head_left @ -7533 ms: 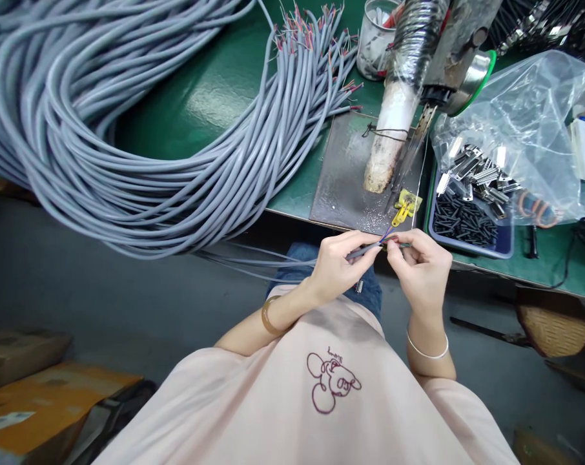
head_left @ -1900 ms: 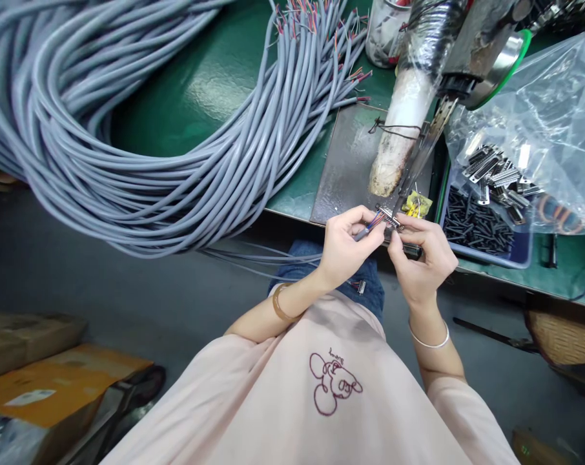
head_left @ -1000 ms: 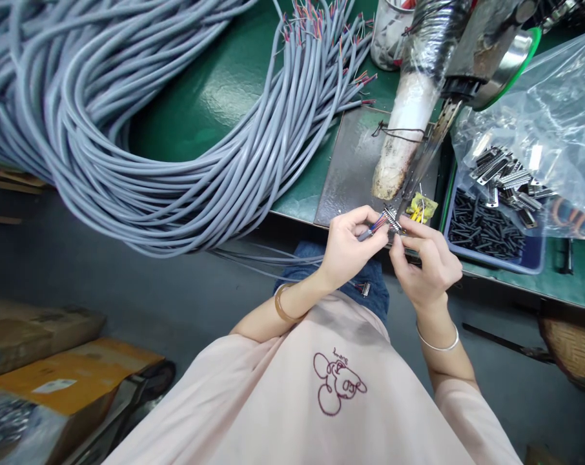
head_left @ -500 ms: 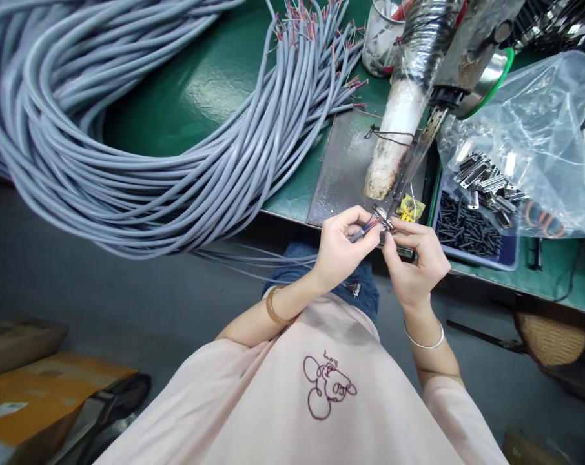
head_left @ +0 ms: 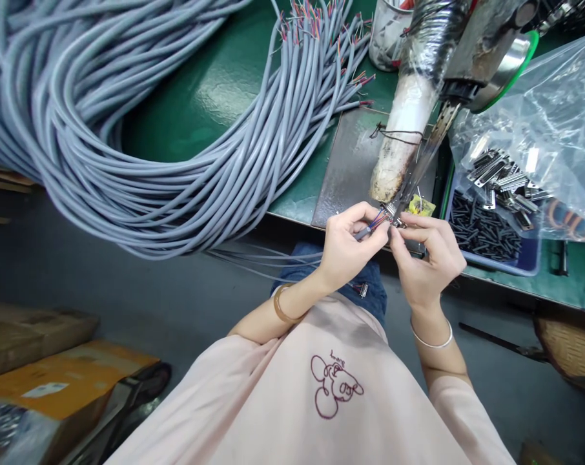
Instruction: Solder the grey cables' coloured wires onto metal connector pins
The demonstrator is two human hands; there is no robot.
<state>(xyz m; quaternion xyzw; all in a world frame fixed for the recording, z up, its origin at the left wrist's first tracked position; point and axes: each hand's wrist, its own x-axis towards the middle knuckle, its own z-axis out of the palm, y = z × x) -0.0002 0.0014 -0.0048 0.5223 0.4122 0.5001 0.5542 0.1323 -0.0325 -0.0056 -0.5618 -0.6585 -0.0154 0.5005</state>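
My left hand [head_left: 347, 245] pinches the stripped end of a thin grey cable [head_left: 363, 233], whose red and blue wires fan out toward a small metal connector [head_left: 393, 215]. My right hand [head_left: 428, 255] is closed on that connector from the right. Both hands meet just below the front edge of the green bench [head_left: 215, 97], under the tip of a fixed soldering tool [head_left: 409, 135] wrapped in white and black tape. The cable trails left across my lap.
A big coil of grey cables [head_left: 128, 148] with stripped ends covers the bench's left. A dark metal plate [head_left: 350, 168] lies under the tool. A blue tray [head_left: 491, 232] holds black sleeves and metal connectors under a clear plastic bag [head_left: 539, 123]. Cardboard boxes [head_left: 55, 381] sit on the floor.
At first my hands held only the cable end by a yellow clip; now they hold a connector against the wires at the tool tip. Over the last second they barely moved.
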